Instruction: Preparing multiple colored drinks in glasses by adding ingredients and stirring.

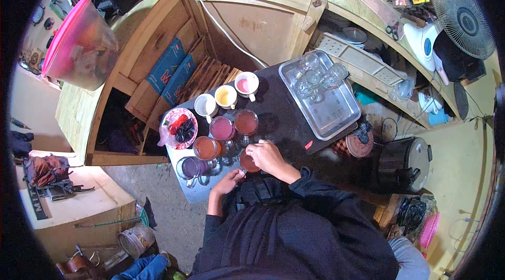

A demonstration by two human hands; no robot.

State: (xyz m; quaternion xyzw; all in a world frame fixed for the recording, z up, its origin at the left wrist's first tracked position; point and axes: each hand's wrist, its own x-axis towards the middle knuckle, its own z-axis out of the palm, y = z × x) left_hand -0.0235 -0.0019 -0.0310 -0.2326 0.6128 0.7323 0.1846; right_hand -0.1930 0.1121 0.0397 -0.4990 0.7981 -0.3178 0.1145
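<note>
My left hand [229, 182] grips the handle side of a glass mug [249, 164] holding reddish-brown liquid, near the table edge closest to me. Over this mug's rim is my right hand [269, 158], fingers bent together; whether they pinch a thin utensil cannot be made out. Beyond stand more filled glass mugs: a brown one [246, 122], a pinkish-purple one [222, 128], an orange-brown one [207, 148] and a dark purple one [192, 167]. Behind them is a row of white cups, with white contents [205, 105], yellow contents [226, 97] and pink contents [246, 83].
A metal tray [327, 118] with several clear glass mugs [313, 76] occupies the dark table's [276, 112] right part. At left sits a pink-patterned plate [191, 144] with red and black items. Wooden shelving [252, 23] surrounds the far side. A person's jeans [144, 267] show at lower left.
</note>
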